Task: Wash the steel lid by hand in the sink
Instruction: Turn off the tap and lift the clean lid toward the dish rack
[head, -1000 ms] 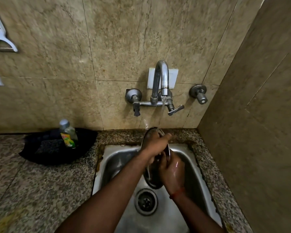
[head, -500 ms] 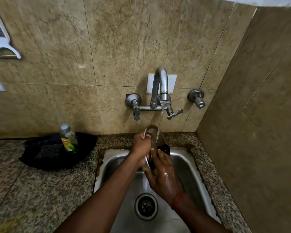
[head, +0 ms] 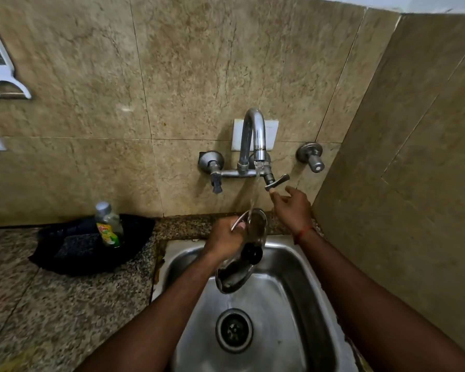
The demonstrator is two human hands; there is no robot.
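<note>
While your left hand (head: 223,238) is clamping the steel lid (head: 243,252) under the stream over the sink (head: 301,267), your right hand (head: 293,208) — fingers apart now, off the lid — is reaching for the tap lever (head: 277,182) — rinsing looks nearly over.

Side wall (head: 403,162) crowds the tap lever (head: 277,182); the sink (head: 287,304) lies open below.

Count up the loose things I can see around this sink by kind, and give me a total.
Steel lid: 1, held in the left hand under the running water
Dish soap bottle: 1
Black tray: 1
Scrub pad: 1, lying in the tray
White peeler: 1, hanging on the wall
Total: 5
</note>
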